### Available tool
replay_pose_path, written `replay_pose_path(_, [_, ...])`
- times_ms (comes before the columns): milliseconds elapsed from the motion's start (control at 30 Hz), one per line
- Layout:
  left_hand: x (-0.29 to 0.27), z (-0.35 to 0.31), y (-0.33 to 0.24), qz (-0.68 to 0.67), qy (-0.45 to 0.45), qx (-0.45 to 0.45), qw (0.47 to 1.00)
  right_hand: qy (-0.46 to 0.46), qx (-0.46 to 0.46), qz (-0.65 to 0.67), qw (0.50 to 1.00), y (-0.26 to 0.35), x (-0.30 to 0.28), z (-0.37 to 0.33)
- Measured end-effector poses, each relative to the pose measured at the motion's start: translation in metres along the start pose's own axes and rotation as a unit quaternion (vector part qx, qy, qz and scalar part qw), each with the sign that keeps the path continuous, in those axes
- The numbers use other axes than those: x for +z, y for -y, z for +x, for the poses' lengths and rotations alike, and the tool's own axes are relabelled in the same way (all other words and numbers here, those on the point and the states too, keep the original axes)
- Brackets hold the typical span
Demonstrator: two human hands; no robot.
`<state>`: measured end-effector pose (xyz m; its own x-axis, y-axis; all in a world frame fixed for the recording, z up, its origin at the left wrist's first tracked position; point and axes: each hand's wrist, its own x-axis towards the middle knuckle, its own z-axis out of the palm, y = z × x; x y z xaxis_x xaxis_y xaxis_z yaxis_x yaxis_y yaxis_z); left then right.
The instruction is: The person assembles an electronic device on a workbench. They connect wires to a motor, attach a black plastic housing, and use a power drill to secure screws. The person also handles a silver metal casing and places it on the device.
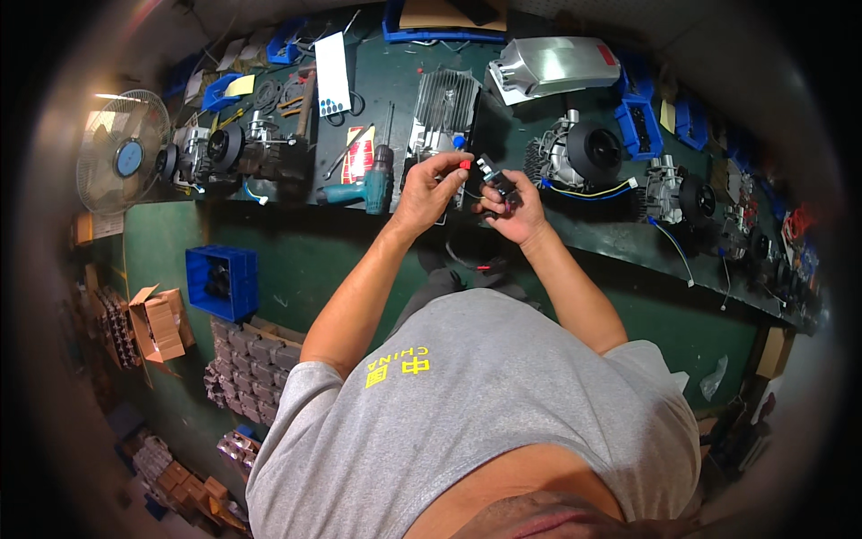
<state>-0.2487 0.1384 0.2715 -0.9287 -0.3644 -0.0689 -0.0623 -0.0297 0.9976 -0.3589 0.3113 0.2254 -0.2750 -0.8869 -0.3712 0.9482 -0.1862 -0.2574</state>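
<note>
My left hand [424,196] pinches a small red cap-like piece [465,164] between thumb and fingertips. Close by on the right, my right hand [519,214] is closed round a small black fitting [499,182] with a pale metal end turned toward the red piece. The two pieces are apart. Both hands are over the front edge of the dark green workbench [395,76]. Just beyond them lies a finned metal housing [446,101], with a blue round knob [460,142] at its near end. My right palm partly hides the fitting.
Left of my hands lie a teal power drill [368,184] and a red-and-white card [358,154]. A smooth metal cover [561,67] and a motor assembly [584,153] stand to the right. A fan [126,157] is at far left; a blue crate [222,280] sits below.
</note>
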Motion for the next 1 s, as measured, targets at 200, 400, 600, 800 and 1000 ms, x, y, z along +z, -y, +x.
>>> replay_pose_path(200, [0.002,0.004,0.003,0.109,-0.029,0.085,0.990,0.003,-0.009,-0.012,1.000,-0.002,-0.001,0.001])
replay_pose_path(400, [0.002,0.005,0.005,0.127,-0.029,0.087,0.988,0.000,-0.014,-0.017,1.000,-0.002,-0.003,0.002])
replay_pose_path(600, [0.001,0.007,0.011,0.139,-0.028,0.068,0.988,0.002,-0.022,-0.024,0.999,-0.001,-0.004,0.003])
replay_pose_path(800, [0.000,0.008,0.001,0.158,0.001,0.035,0.987,-0.025,-0.025,-0.039,0.999,0.000,-0.007,0.005])
replay_pose_path(1000, [-0.002,0.010,-0.001,0.154,0.015,0.038,0.987,-0.024,-0.018,-0.056,0.998,0.001,-0.014,0.009])
